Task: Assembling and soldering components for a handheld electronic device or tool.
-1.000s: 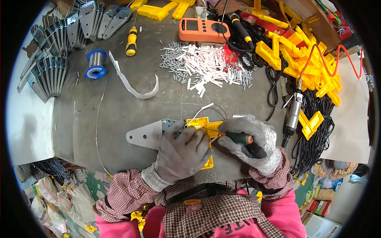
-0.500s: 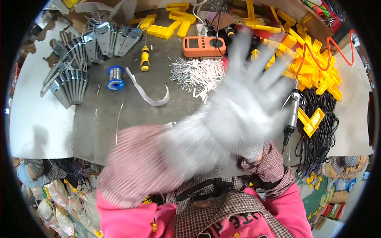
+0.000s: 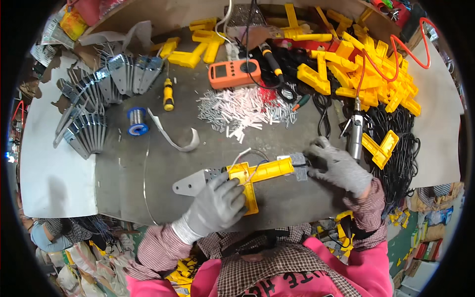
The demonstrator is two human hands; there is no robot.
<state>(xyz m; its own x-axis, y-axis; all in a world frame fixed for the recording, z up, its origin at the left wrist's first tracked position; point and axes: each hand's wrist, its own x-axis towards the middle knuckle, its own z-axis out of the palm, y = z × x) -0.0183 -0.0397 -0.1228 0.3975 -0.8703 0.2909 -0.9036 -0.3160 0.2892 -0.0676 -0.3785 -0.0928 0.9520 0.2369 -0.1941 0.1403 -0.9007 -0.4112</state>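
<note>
Yellow housing (image 3: 271, 169): I see it lying on the counter (image 3: 307, 200).
Left hand (image 3: 217, 205): fingers bent onto the housing's left part; pinching, I can't tell.
Right hand (image 3: 341, 166): spread, near the housing's right end.

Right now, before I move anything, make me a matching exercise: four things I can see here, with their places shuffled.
Things
1. blue spool
2. orange meter
3. left hand
4. green-handled screwdriver

Places
A. touching the yellow casing
B. at the right edge of the screw heap
C. left of the curled white strip
D. just beyond the screw heap

Pairs: 1-C, 2-D, 3-A, 4-B
</note>
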